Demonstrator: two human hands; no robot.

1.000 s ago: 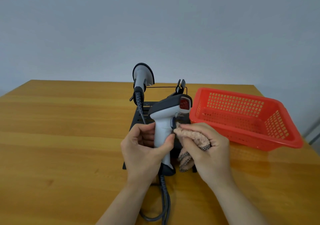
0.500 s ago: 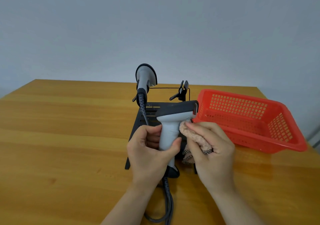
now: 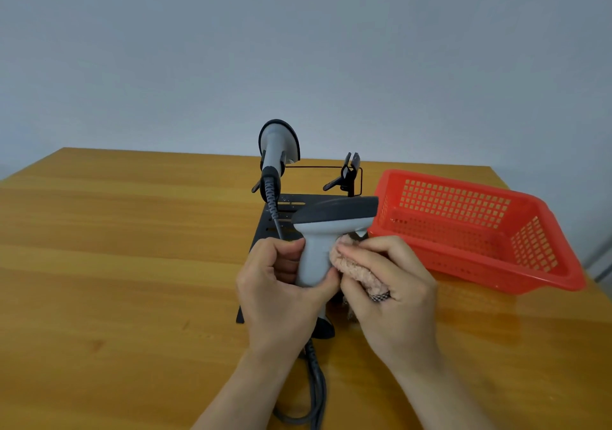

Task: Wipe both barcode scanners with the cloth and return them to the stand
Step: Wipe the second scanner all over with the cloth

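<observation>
text: none legible | scanner (image 3: 331,227) by the fingers (image 3: 367,250): no label, brand or number readable | second scanner (image 3: 276,144) beyond the fingers: no marking readable | cloth (image 3: 357,269) under the fingers: checked trim only, no lettering | basket (image 3: 480,230): no sign

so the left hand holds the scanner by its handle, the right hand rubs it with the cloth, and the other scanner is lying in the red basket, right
Not quite. The other scanner sits upright on the stand, left of the red basket, which looks empty in the head view. The rest holds: the left hand grips the scanner by its handle and the right hand presses the cloth against it.
</observation>
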